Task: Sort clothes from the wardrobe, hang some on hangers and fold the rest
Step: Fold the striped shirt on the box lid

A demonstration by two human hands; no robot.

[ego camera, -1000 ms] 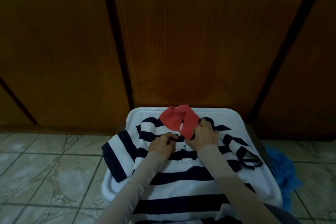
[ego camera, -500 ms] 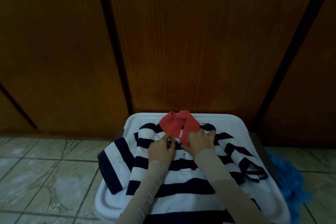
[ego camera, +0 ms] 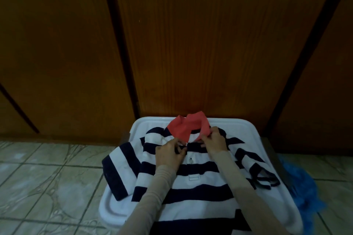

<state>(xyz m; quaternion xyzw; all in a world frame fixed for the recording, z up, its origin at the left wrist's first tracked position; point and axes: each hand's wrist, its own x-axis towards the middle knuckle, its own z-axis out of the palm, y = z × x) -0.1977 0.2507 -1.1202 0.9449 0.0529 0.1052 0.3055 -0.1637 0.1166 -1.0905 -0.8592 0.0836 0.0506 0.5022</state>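
Your shirt (ego camera: 193, 192) lies face up, spread on the white tub (ego camera: 254, 135) by the wardrobe doors (ego camera: 191, 44). Your left hand (ego camera: 169, 153) pinches the placket beside the buttons. Your right hand (ego camera: 214, 142) pinches the red collar (ego camera: 184, 127) tip. Blue cloth (ego camera: 303, 191) sits right of the tub.

A home bedroom — wooden wardrobe doors (ego camera: 200, 44) at 12 o'clock, tiled floor (ego camera: 47, 187) at 8 o'clock.
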